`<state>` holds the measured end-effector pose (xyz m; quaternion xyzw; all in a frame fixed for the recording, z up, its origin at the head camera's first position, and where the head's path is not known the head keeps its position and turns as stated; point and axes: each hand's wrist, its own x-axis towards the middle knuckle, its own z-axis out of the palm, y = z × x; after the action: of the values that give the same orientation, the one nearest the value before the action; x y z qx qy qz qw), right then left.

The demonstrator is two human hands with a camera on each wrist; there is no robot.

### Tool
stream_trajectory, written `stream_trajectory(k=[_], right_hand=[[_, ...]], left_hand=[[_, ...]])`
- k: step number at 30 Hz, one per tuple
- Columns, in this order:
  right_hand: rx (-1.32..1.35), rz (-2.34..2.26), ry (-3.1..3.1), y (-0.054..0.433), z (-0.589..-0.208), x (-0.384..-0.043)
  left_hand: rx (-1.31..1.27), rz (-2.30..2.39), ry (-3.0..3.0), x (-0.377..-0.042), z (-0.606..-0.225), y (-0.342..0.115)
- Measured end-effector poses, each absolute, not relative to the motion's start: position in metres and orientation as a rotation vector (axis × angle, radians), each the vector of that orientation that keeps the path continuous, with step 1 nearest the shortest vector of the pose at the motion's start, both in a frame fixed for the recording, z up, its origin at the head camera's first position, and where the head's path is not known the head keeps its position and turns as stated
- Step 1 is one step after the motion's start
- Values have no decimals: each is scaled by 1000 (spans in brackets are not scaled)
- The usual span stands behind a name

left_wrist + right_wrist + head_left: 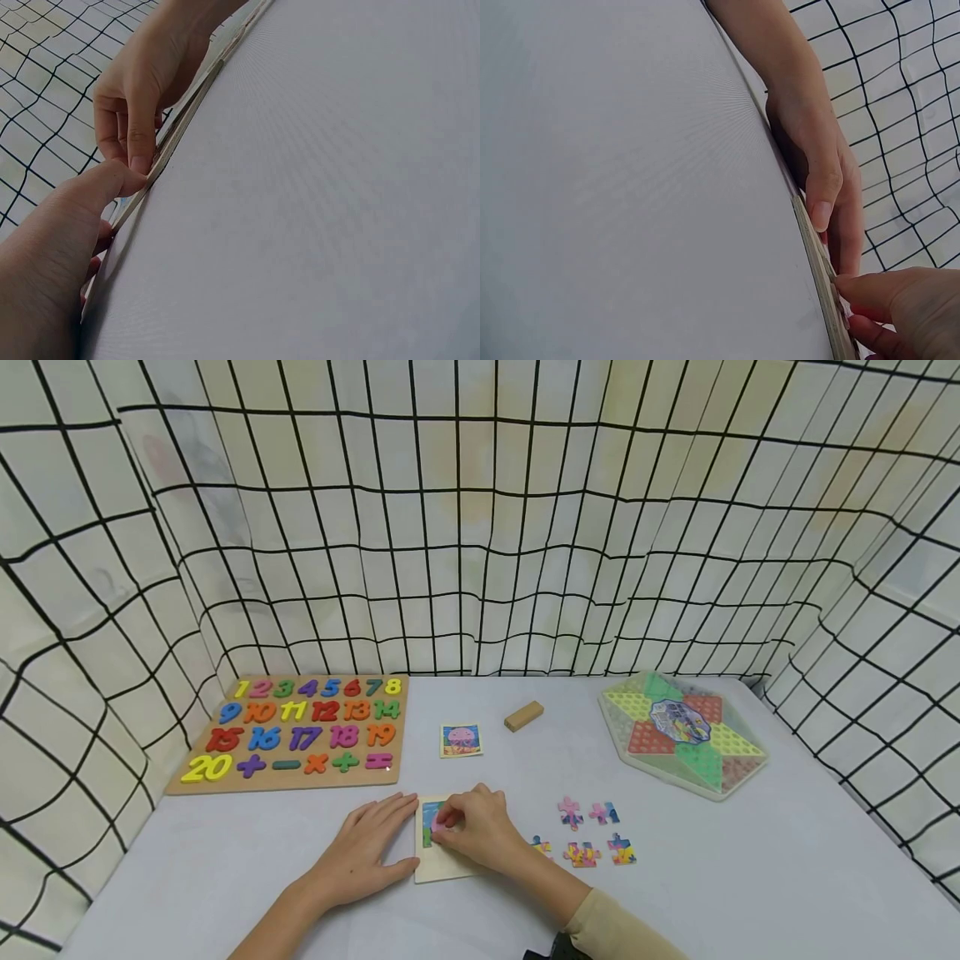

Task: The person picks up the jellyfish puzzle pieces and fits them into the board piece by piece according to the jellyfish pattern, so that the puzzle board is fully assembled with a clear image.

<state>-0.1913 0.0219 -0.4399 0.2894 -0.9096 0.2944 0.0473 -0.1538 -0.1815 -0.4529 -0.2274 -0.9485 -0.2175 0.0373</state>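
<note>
A small wooden puzzle board (438, 868) lies flat on the white table, with blue and green pieces (428, 817) set at its upper left. My left hand (367, 853) rests along the board's left edge, fingers straight, thumb near the lower corner; the left wrist view shows that thumb (112, 184) at the rim. Over the board, my right hand (483, 828) pinches a pink jigsaw piece (437, 823) right at the surface, mostly hidden by the fingers. In the right wrist view, the right fingertips (847, 285) are low over the board's edge.
Several loose jigsaw pieces (582, 854) lie right of the board, some partly behind my right forearm. Beyond it are a jellyfish picture card (461, 740) and a wooden block (523, 716). A number board (285, 777) stands left, a hexagonal game board (682, 735) right. Black netting (495, 489) surrounds the table.
</note>
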Motion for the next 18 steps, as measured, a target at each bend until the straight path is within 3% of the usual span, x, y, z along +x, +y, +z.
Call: stream_trajectory(k=[18], right_hand=[[847,1004,-2835,56,-430,-194]], left_hand=[[-685,-670,-2930,-154,-453,-181]])
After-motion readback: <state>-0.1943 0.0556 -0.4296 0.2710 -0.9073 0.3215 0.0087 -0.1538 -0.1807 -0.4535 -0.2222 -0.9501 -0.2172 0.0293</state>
